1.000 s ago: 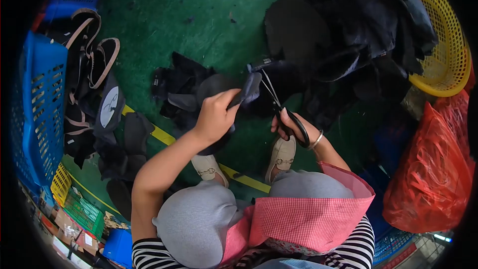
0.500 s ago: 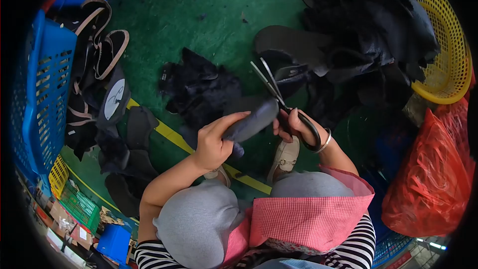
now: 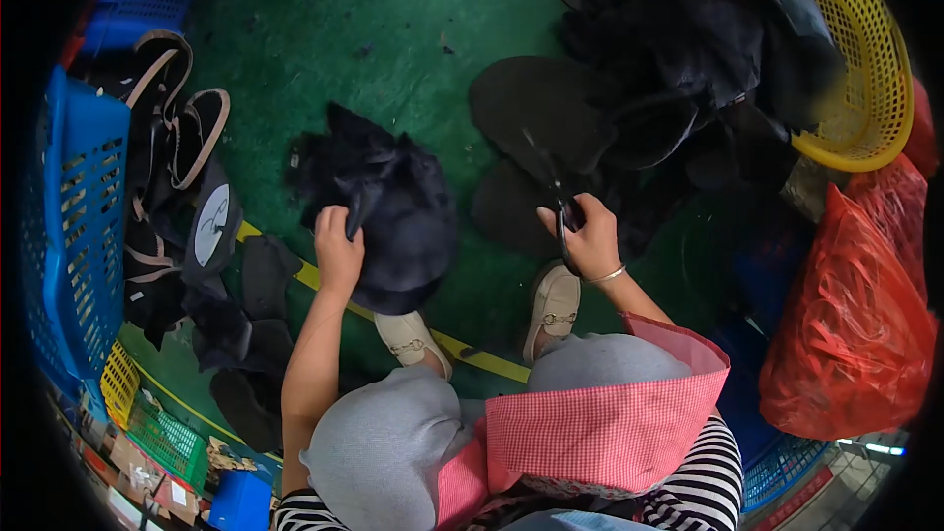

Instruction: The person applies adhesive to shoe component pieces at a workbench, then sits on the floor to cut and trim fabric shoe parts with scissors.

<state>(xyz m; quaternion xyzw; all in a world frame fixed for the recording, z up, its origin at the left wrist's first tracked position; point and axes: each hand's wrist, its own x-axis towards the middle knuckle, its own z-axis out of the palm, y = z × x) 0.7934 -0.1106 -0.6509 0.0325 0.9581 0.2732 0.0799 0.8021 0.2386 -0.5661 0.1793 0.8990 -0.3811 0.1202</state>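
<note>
My left hand (image 3: 339, 248) is over a heap of dark fuzzy pieces (image 3: 403, 226) on the floor. Its fingers are closed on a dark fuzzy piece (image 3: 356, 216), whose edge stands up between thumb and fingers; the rest of it blends into the heap. Black-handled scissors (image 3: 559, 187) are in my right hand (image 3: 593, 241), blades pointing away from me and nearly together. Beneath the blades lies a flat dark sole-shaped piece (image 3: 536, 103).
A large dark pile (image 3: 698, 39) lies beside a yellow basket (image 3: 865, 138). On the right is a red plastic bag (image 3: 846, 324). Strapped sandals (image 3: 202, 138) and loose dark soles (image 3: 265, 275) lie near a blue crate (image 3: 84, 226) at left. A yellow line (image 3: 482, 358) crosses the green floor.
My left hand has moved forward and left, from holding a dark curved piece near the scissors to the heap. My right hand has drawn away with the scissors, whose blades have come together.
</note>
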